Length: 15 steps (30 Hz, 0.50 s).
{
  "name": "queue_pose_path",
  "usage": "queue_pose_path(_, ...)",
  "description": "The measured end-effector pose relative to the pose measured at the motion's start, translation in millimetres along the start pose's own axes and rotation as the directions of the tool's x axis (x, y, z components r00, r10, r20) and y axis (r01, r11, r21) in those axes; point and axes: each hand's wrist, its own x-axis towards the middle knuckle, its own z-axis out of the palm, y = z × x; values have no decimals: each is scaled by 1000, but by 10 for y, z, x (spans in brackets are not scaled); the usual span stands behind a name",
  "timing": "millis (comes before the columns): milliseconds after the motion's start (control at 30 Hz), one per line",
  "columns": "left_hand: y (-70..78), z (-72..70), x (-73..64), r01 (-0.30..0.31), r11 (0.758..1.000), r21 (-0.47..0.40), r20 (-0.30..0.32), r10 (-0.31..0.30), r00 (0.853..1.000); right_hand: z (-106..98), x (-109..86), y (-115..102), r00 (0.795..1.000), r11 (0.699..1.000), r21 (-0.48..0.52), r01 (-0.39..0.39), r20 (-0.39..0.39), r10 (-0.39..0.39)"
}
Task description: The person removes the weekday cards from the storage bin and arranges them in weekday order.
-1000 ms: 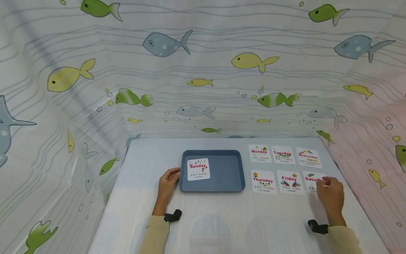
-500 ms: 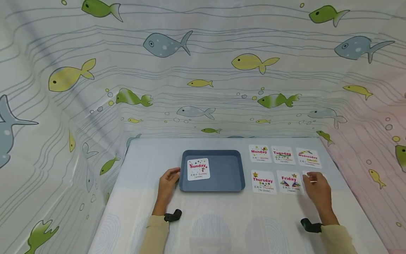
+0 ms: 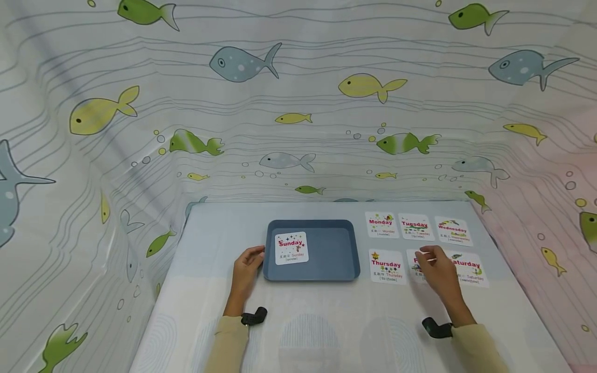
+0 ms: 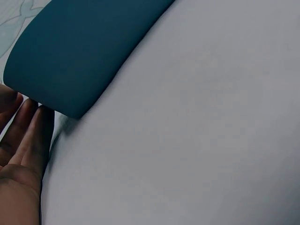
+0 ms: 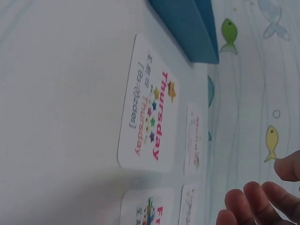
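Note:
At the left side of a blue-grey tray [image 3: 331, 273] my left hand [image 3: 247, 269] touches the edge with its fingertips. In the left wrist view, the fingers of the left hand [image 4: 26, 145] reach up to the wall of the tray [image 4: 70, 56]. A Sunday card [image 3: 292, 248] lies inside the tray's left half. My right hand [image 3: 440, 272] hovers over the Friday card [image 3: 414, 257] and partly hides it. Its fingers are loosely bent, and in the right wrist view nothing shows between thumb and fingers of the right hand [image 5: 258, 201].
Right of the tray the cards form two rows: Monday [image 3: 381, 225], Tuesday [image 3: 415, 227] and Wednesday [image 3: 453, 231] behind, Thursday [image 3: 387, 267] and Saturday [image 3: 473, 269] in front beside Friday. A fish-patterned curtain [image 3: 326, 140] encloses the pale table [image 3: 308, 305].
My right hand has moved left from above the Saturday card to above the Friday card, uncovering Saturday. The cards, the tray and my left hand have stayed put.

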Motion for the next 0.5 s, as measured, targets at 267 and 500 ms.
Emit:
queue_pose_path(267, -24, -2, 10, 2, 1000, 16, -3, -2, 1000, 173, -33, -259, 997, 997, 40, 70, 14, -70)
queue_pose_path(500, -12, 1, 6, -4, 1000, 25, -6, 5, 1000, 296, -89, -472, 986, 984, 96, 150, 58, -156)
